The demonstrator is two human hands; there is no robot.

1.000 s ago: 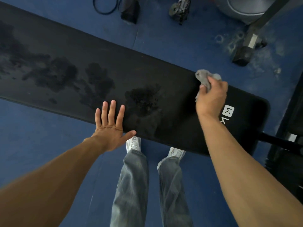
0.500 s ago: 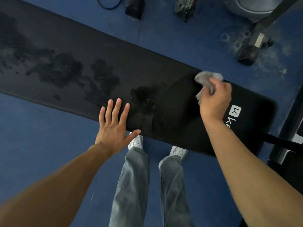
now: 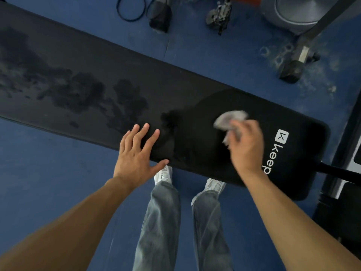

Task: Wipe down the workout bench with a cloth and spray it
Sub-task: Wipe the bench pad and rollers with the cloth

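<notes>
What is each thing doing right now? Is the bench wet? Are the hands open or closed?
bench: dark wet blotches on the left part, an evenly dark wiped patch near the logo end.
cloth: bunched up, blurred, pressed on the bench.
right hand: closed around the cloth.
left hand: open, fingers spread, flat on the bench's near edge.

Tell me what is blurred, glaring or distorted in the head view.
Head view: the right hand and its grey cloth are smeared by motion blur; the left hand, flat on the bench edge, is sharp; a soft sheen lies on the pad around the cloth, no harsh glare; wide-angle distortion stretches both forearms toward the bottom corners.
</notes>
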